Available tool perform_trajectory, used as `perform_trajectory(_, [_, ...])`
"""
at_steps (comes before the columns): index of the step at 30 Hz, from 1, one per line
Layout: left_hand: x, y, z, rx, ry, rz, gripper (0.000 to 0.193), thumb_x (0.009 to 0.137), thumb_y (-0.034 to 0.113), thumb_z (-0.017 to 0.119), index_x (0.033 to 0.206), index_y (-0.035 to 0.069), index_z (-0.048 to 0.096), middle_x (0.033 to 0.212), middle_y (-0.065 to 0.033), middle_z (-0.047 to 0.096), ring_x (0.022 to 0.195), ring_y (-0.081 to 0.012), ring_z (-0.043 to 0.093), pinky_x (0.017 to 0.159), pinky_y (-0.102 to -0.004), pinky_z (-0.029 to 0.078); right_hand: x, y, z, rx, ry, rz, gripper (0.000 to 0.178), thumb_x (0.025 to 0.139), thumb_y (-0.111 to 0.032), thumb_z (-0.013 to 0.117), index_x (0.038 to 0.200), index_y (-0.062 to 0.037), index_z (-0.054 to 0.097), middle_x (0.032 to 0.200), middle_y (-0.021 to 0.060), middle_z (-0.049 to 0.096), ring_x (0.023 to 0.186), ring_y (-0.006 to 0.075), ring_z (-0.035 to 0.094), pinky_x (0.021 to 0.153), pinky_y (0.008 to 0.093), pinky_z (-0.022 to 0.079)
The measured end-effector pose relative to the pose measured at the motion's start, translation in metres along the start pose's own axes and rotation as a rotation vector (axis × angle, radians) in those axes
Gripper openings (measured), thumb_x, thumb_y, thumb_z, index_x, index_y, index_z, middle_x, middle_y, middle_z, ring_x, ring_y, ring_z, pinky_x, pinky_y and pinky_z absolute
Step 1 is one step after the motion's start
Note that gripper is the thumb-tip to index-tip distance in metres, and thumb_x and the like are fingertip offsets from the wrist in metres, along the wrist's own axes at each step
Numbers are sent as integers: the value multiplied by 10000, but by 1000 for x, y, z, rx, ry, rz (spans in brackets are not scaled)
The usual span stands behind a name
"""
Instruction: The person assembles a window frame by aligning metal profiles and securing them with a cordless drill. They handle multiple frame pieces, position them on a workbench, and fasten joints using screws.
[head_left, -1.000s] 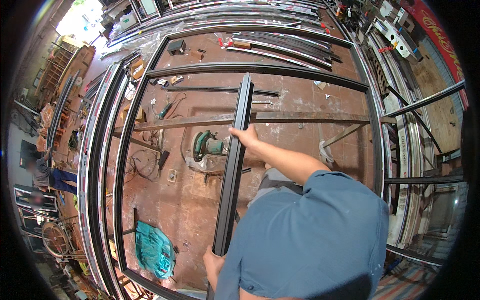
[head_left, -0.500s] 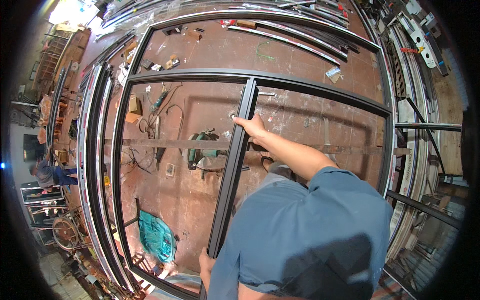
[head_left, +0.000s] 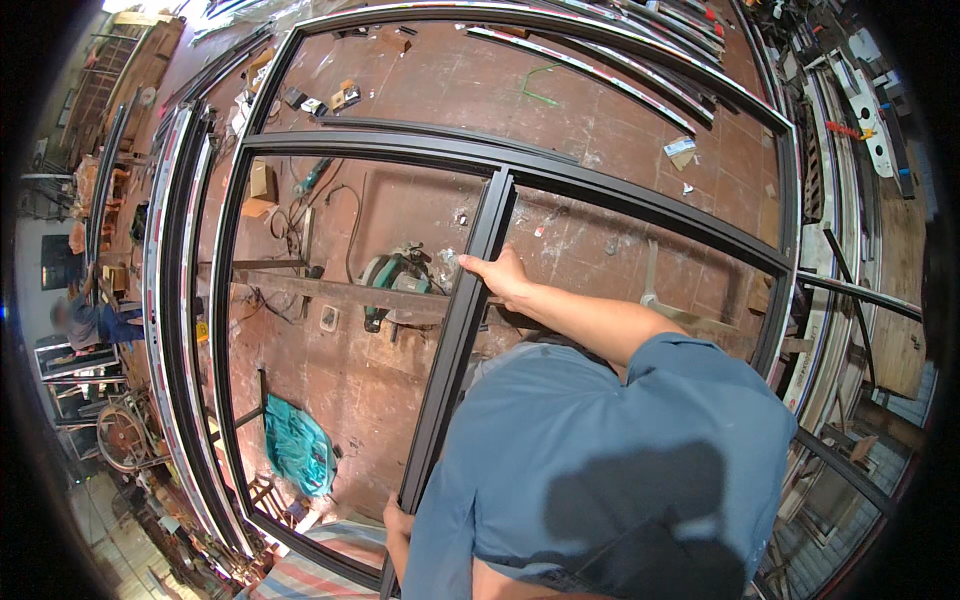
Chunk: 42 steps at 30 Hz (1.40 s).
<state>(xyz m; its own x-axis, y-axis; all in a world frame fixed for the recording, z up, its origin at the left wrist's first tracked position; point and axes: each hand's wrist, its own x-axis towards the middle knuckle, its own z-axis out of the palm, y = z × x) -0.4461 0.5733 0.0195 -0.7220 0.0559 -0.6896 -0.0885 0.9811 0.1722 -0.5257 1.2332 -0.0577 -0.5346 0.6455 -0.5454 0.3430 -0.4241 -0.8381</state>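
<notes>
A large dark metal window frame (head_left: 640, 203) spans the view in front of me, with a crossbar and an upright bar (head_left: 445, 375) running from it toward me. My right hand (head_left: 503, 277) is closed around this upright bar below its joint with the crossbar. Its thumb lies on the left side; the other fingers are mostly hidden behind the bar. Lower down, close to my body, my left hand (head_left: 397, 520) grips the same bar, partly covered by my sleeve. Both forearms reach out from my blue shirt.
Through the frame, a green circular saw (head_left: 378, 290) and a teal bag (head_left: 298, 445) lie on the reddish floor. A metal beam (head_left: 330, 290) crosses below the frame. Long profiles (head_left: 170, 330) lie at left; a level (head_left: 868, 125) is at right. Another person (head_left: 85, 320) is far left.
The view has turned slightly, so the frame's right side sits farther right and lower. A dark strip beyond the crossbar now shows. Both hands stay on the upright bar.
</notes>
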Motion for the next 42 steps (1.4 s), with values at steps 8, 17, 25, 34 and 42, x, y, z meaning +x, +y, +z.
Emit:
perform_trajectory(8, [-25,-9,11,89,-47,-1,903,708,405,993,1450,-8,684,1252,-338,784,1254,-488,746,1069,-503,584,-26,-30,-13,-28,-61,51,724,896,-368,982,1341,62,607,1240,218,785,1157,308,774,1010,452,618])
perform_trajectory(17, [-27,-13,22,33,21,85,690,813,394,947,1328,-1,716,1157,-336,790,1133,-467,773,975,-499,601,-10,-17,-13,-33,-61,37,677,909,-314,982,1334,46,596,1232,188,777,1085,267,775,956,420,646])
perform_trajectory(25, [-23,-1,17,23,-50,18,704,809,397,953,1337,-2,714,1178,-328,782,1148,-466,763,988,-501,594,-13,-23,-16,-11,-91,-4,714,878,-341,991,1312,79,611,1203,214,796,1104,305,790,971,444,635])
perform_trajectory(34, [-20,2,19,21,-63,13,719,804,401,959,1347,-2,713,1201,-320,774,1166,-464,752,1004,-504,587,-3,-8,-15,-44,-92,-44,804,889,-392,971,1363,110,558,1284,269,757,1178,340,767,1032,438,619])
perform_trajectory(42, [-11,6,23,1,-70,23,734,799,403,964,1356,-2,711,1221,-313,767,1182,-462,742,1017,-506,580,0,-4,-15,-58,-106,-80,632,939,-310,951,1335,37,602,1198,159,779,1096,242,766,958,408,641])
